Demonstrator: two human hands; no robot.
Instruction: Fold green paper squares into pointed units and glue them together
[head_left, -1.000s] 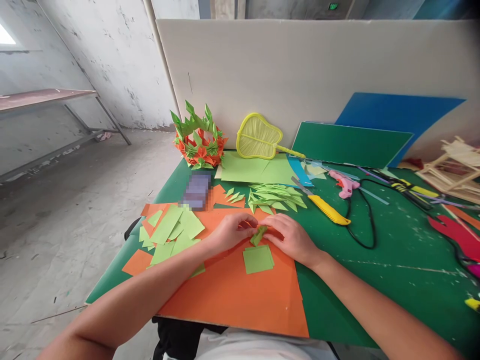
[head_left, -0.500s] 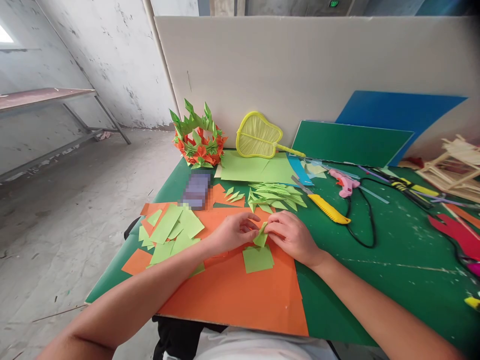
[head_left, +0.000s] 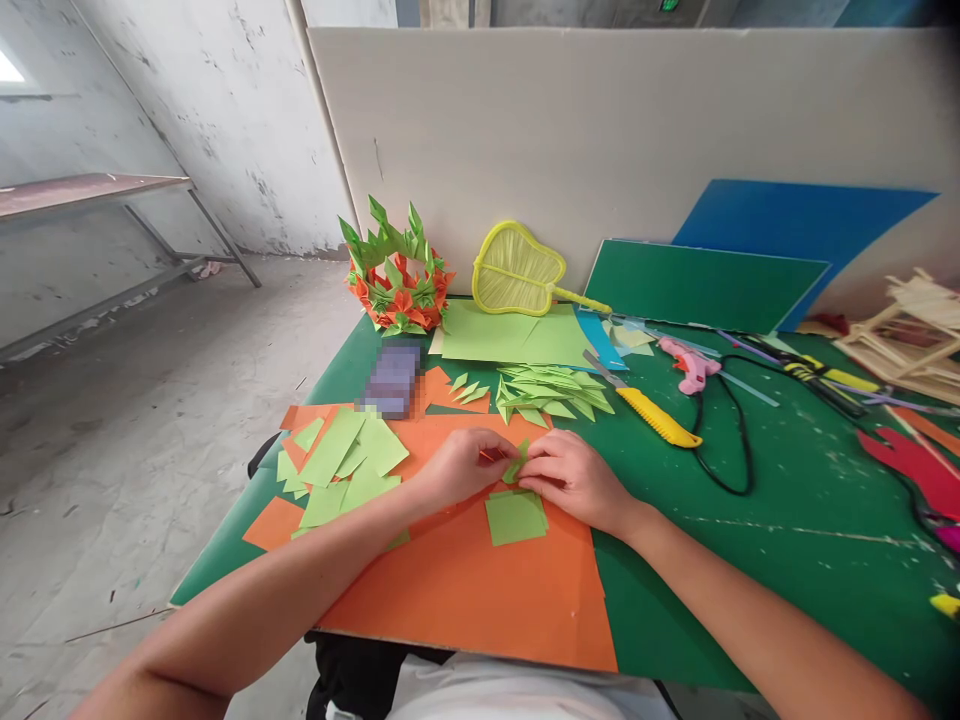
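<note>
My left hand (head_left: 459,467) and my right hand (head_left: 571,480) meet over an orange sheet (head_left: 487,580) on the green table. Between their fingertips they pinch a small folded piece of light green paper (head_left: 515,466), held just above the sheet. Directly below it lies a small stack of light green squares (head_left: 516,517). A pile of folded green pointed pieces (head_left: 551,393) sits just beyond my hands. More loose green paper pieces (head_left: 347,460) lie to the left of my left hand.
At the back stand an orange-and-green paper crown (head_left: 396,285), a yellow fan (head_left: 519,271) and light green sheets (head_left: 517,338). A yellow utility knife (head_left: 656,415), pink glue gun (head_left: 690,365) with black cord, green and blue boards and a wooden stick model (head_left: 911,335) lie to the right.
Both hands lifted the folded green piece off the sheet, turned it upright, then pressed closer together on it; the piece now looks narrower. Nothing else moved.
</note>
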